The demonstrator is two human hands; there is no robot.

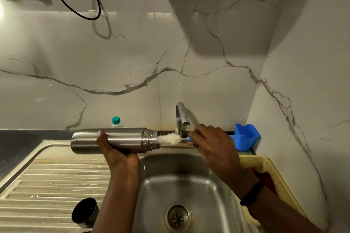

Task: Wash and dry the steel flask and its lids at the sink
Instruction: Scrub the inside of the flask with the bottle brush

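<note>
steel sink (217,191) basin lies open at the near edge; a dark lid (85,213) sits on the ribbed drainboard (56,179) at its left. above, left hand (115,149) grips the steel flask (115,140) sideways; right hand (212,145) pinches a bottle brush (169,138) at its mouth. tap (180,117), blue holder (246,137) and bottle (116,122) crowd the far edge.

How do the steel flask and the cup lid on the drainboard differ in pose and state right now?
The steel flask lies sideways in the air, gripped by the left hand; the cup lid rests untouched on the drainboard. The flask has a bottle brush at its open mouth, held by the right hand; the lid has nothing in it. Both look like steel.
</note>
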